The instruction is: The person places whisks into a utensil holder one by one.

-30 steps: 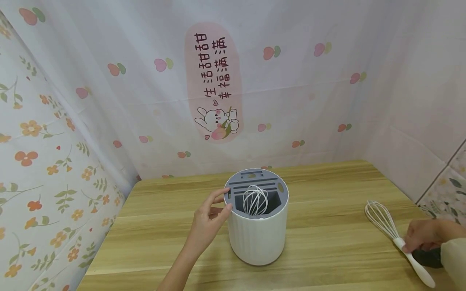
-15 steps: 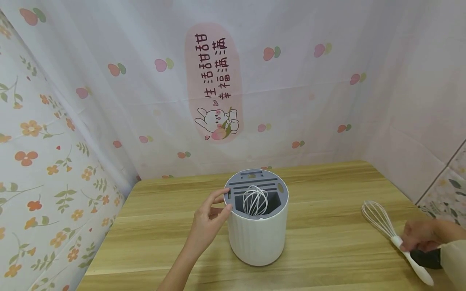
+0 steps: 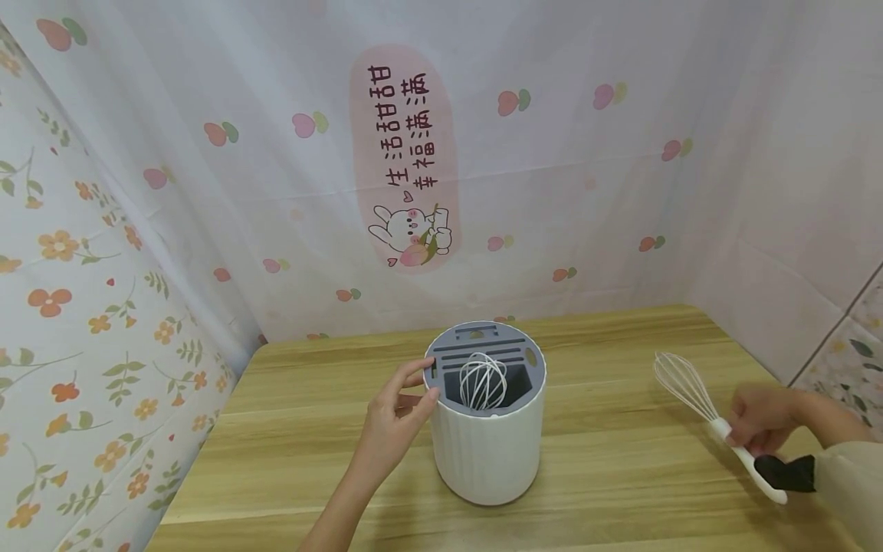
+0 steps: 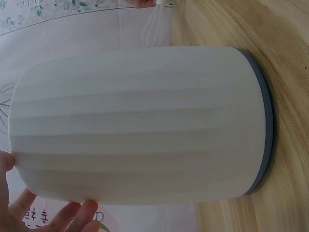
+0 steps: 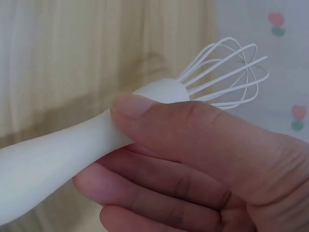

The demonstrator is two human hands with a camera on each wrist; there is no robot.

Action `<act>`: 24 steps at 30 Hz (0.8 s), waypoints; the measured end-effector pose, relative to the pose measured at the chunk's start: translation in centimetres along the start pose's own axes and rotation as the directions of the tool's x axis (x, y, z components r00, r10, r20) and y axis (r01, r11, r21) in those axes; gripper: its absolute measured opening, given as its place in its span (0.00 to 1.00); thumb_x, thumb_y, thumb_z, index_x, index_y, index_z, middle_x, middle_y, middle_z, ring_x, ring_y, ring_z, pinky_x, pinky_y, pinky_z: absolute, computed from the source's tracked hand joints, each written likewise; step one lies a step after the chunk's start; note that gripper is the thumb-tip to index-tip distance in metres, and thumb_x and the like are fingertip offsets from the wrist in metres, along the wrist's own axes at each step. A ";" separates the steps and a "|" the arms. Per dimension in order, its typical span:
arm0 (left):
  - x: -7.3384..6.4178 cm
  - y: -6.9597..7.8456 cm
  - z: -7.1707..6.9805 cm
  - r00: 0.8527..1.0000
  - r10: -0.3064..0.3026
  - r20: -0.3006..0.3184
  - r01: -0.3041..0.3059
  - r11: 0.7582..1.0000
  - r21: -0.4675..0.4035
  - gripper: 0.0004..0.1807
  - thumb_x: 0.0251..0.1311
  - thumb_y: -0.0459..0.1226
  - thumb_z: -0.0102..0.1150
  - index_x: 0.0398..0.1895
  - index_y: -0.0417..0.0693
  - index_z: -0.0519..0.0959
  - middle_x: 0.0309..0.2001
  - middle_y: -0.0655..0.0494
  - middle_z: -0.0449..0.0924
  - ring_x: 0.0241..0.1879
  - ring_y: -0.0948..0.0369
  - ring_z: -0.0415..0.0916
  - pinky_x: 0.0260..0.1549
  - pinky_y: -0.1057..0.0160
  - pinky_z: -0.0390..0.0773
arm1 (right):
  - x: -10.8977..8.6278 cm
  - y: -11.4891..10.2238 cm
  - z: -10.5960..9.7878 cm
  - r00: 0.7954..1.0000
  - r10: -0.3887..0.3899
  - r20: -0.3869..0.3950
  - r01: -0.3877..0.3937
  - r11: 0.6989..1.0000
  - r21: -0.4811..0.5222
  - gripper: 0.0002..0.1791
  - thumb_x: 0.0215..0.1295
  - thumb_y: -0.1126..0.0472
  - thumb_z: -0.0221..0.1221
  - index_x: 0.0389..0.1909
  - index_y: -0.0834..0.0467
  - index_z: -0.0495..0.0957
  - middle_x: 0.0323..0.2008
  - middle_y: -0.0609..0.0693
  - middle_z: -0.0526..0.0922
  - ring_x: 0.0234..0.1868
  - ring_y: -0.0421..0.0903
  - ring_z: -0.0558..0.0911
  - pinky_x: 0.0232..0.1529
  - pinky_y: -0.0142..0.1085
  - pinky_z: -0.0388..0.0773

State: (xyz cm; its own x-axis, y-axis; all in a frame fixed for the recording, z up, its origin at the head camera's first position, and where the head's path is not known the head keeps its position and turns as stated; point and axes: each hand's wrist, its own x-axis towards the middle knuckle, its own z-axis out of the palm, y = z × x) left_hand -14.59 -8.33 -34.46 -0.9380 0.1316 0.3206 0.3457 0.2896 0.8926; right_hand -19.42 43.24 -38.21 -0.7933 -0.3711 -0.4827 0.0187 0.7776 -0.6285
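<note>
My left hand (image 3: 396,410) grips the upper left side of a white ribbed utensil holder (image 3: 486,460), thumb and index finger at its rim. In the left wrist view, its other fingers (image 4: 87,212) lie along the holder's wall (image 4: 145,125). The holder stands upright on the table; its grey slotted lid (image 3: 476,345) has a large opening where a wire whisk head (image 3: 483,382) shows, its lower part hidden. At the right, my right hand (image 3: 769,418) pinches a second white whisk (image 3: 748,464) by its handle near the wires. Its wire end points away to the left.
The wooden table (image 3: 310,460) runs back to a printed curtain (image 3: 552,192). A flowered cloth (image 3: 103,345) hangs at the left, and another pale curtain (image 3: 793,230) borders the right side. A black strap (image 3: 786,473) is on the right wrist.
My right hand has lifted the whisk and carried it left and slightly away from me. My left hand and the holder have stayed in place.
</note>
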 end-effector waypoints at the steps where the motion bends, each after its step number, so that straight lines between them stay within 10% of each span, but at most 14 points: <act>1: -0.1 0.3 0.0 1.000 0.002 0.000 -0.002 1.000 -0.003 0.20 0.61 0.39 0.56 0.57 0.58 0.70 0.51 0.49 0.73 0.39 0.57 0.78 0.43 0.54 0.73 | 0.1 -0.4 -0.1 1.000 -0.016 0.001 0.016 1.000 -0.007 0.14 0.53 0.66 0.62 0.15 0.72 0.72 0.13 0.49 0.75 0.16 0.39 0.74 0.17 0.29 0.70; 24: -0.6 2.5 -0.2 1.000 -0.012 0.010 0.012 1.000 -0.002 0.21 0.61 0.34 0.55 0.58 0.48 0.70 0.51 0.46 0.72 0.40 0.52 0.77 0.38 0.58 0.75 | 0.9 -11.6 0.1 0.946 -0.323 -0.018 0.312 0.925 -0.216 0.05 0.49 0.69 0.62 0.19 0.60 0.78 0.12 0.41 0.73 0.13 0.34 0.65 0.14 0.27 0.63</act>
State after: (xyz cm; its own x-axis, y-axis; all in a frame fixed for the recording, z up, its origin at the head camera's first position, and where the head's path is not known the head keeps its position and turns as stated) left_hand -13.22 -7.83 -32.38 -0.9418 0.1377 0.3065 0.3342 0.2896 0.8969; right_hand -20.31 33.84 -31.37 -0.7674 -0.5935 -0.2424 -0.3618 0.7131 -0.6005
